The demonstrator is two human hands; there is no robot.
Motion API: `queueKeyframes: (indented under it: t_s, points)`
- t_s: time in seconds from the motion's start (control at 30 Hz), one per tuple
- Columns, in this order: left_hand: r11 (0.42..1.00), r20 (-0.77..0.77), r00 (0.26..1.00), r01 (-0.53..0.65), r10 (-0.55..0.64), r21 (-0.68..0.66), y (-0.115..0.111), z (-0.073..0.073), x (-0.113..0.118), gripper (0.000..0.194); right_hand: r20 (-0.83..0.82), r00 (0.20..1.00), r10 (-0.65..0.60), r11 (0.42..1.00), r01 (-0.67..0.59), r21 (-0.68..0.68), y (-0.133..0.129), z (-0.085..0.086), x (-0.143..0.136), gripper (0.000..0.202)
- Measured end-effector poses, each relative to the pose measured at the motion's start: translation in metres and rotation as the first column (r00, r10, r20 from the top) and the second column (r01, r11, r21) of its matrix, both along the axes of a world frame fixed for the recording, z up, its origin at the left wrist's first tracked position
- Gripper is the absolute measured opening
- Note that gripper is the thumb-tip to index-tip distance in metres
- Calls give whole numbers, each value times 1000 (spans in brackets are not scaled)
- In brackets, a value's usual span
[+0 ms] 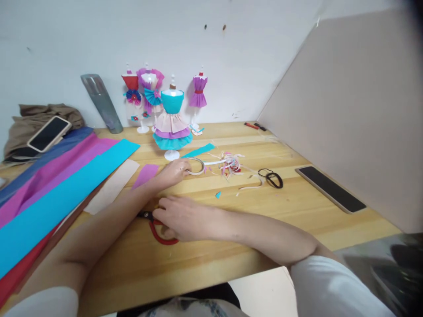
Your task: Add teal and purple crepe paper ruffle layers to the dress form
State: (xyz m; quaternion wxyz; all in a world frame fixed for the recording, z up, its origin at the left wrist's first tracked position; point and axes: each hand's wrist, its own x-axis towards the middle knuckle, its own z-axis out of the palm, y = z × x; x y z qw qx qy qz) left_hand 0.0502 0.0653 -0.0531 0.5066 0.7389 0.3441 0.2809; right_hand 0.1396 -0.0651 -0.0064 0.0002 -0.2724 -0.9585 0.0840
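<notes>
My left hand (175, 171) reaches forward over the table, its fingers closed on the near-left rim of a roll of tape (202, 164). Closer to me, my right hand (181, 215) is curled over a pair of scissors (163, 239) with red handles and dark blades pointing left. Part of the handles is hidden under that hand. Behind the tape stands a small dress form (172, 103) in a turquoise top and a layered beige, purple and turquoise skirt. A turquoise strip (200, 150) lies beside its base, and a purple piece (145, 175) lies left of my left hand.
Long coloured sheets (66, 185) cover the left side. Several dressed forms (199, 92) and a tilted bottle (102, 103) stand along the wall. A pile of scraps (231, 163), black hair ties (274, 179) and a phone (332, 189) lie to the right. Another phone (49, 133) rests on brown cloth (20, 127).
</notes>
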Motion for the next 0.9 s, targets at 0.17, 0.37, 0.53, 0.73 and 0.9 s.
queueKeyframes:
  t_s: [0.17, 0.37, 0.53, 0.73, 0.9]
  points:
    - [973, -138, 979, 169, -148, 156, 10, 13, -19, 18, 86, 969, -230, 973, 228, 37, 31, 40, 41, 23]
    - [962, -198, 957, 241, -214, 126, 21, 23, -43, 6, -82, 868, -490, 822, 429, -374, 84, 48, 113, 46]
    - [966, -144, 962, 246, -233, 84, 23, 28, -48, 18, -139, 743, -655, 567, 361, -741, 101, 24, 132, 63]
    - [956, -150, 951, 283, -269, 79, 19, 37, -47, 22, -234, 783, -577, 534, 143, -834, 121, 5, 146, 32]
    - [968, -182, 963, 224, -201, 113, 15, 41, -45, 22, -279, 735, -618, 411, 0, -912, 130, -10, 155, 68]
